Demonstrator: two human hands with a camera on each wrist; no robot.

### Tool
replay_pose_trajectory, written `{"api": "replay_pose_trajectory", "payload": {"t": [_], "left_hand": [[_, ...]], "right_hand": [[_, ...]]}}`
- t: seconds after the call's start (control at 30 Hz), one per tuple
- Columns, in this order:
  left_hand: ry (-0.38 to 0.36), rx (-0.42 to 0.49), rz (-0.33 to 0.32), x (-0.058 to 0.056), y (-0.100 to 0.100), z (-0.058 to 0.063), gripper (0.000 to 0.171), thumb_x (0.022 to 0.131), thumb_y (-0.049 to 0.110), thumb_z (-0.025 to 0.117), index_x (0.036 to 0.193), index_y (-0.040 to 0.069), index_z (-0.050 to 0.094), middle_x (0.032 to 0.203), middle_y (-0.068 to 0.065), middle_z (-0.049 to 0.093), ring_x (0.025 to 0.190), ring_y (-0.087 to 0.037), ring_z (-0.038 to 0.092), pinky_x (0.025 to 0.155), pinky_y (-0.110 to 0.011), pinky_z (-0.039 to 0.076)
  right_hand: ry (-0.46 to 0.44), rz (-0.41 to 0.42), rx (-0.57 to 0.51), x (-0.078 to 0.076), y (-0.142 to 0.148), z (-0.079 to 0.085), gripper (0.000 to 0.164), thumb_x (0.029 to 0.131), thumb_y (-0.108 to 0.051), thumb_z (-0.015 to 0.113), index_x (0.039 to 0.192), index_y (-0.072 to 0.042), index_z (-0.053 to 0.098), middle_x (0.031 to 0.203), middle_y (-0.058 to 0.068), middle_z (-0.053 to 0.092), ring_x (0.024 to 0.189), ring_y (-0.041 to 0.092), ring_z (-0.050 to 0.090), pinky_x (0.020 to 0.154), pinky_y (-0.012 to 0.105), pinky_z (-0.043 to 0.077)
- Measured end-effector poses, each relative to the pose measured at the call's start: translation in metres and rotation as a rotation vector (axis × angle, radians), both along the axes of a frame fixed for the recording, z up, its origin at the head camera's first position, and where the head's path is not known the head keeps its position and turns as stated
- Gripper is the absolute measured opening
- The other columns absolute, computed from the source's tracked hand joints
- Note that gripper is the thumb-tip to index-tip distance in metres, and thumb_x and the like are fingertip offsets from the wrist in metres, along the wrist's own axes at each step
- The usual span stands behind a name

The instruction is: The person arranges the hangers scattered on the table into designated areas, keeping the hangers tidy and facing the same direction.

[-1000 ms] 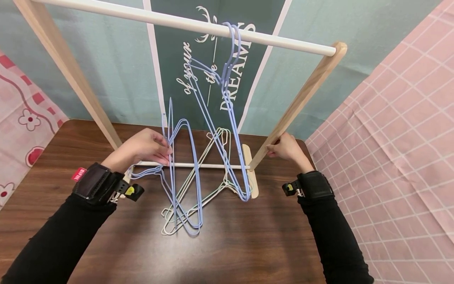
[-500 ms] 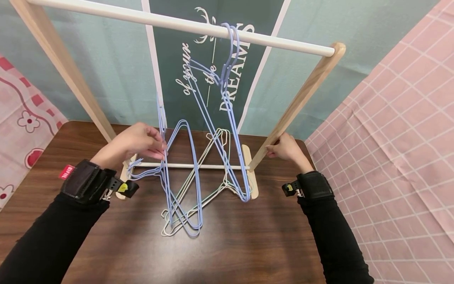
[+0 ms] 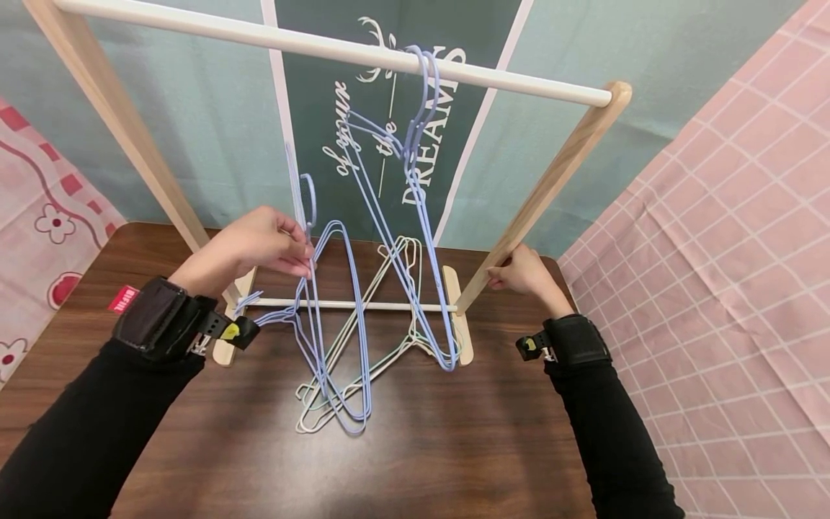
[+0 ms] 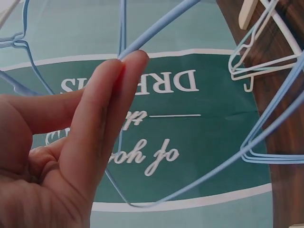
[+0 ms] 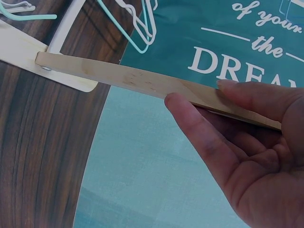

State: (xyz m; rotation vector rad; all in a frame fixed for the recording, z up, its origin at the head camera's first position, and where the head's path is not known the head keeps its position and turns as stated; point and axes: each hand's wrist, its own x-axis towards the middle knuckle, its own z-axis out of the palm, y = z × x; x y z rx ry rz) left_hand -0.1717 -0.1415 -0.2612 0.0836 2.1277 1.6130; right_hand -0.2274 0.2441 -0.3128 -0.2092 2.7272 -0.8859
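Note:
My left hand [image 3: 271, 244] pinches a blue hanger [image 3: 313, 198] between thumb and fingers, below the rack's top rail [image 3: 324, 45]. The hanger stands nearly edge-on, its hook pointing up. In the left wrist view, the fingertips meet on the blue hanger's wire [image 4: 161, 24]. My right hand [image 3: 521, 268] grips the rack's right wooden post [image 3: 551, 184] low down, and the right wrist view shows thumb and fingers on either side of the post [image 5: 137, 81]. Two blue hangers [image 3: 424, 216] hang from the top rail, right of the middle.
More blue hangers [image 3: 360, 324] lie on the brown table [image 3: 415, 468], overlapping white and pale green hangers [image 3: 389, 353]. A thin lower bar [image 3: 382, 305] joins the rack's feet. Behind stand a green cloth panel [image 3: 324, 72] and a pink checked cloth [image 3: 733, 288] at right.
My left hand shifted left with the blue hanger, then rose slightly and came back right. The hanger has turned, so its hook now shows above the hand. My right hand stays on the post.

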Motion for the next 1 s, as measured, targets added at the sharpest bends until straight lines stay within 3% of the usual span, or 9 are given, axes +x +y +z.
{"api": "replay_pose_trajectory", "payload": {"t": [0.63, 1.0], "left_hand": [[0.045, 0.026, 0.021, -0.006, 0.027, 0.038, 0.007, 0.087, -0.009, 0.053, 0.09, -0.014, 0.05, 0.067, -0.014, 0.06, 0.058, -0.02, 0.065, 0.062, -0.028, 0.057], [0.14, -0.07, -0.016, -0.006, 0.035, 0.052, 0.009, 0.088, -0.005, 0.053, 0.089, -0.014, 0.054, 0.08, -0.017, 0.062, 0.063, -0.019, 0.066, 0.065, -0.028, 0.057]], "right_hand": [[-0.004, 0.0, 0.004, 0.001, 0.0, -0.001, 0.027, 0.089, -0.005, 0.057, 0.107, 0.015, 0.052, 0.086, 0.025, 0.065, 0.07, 0.025, 0.067, 0.059, 0.027, 0.057], [-0.003, 0.0, -0.002, 0.001, -0.001, 0.001, 0.028, 0.089, -0.006, 0.057, 0.108, 0.015, 0.052, 0.087, 0.026, 0.065, 0.071, 0.025, 0.067, 0.06, 0.027, 0.057]]}}
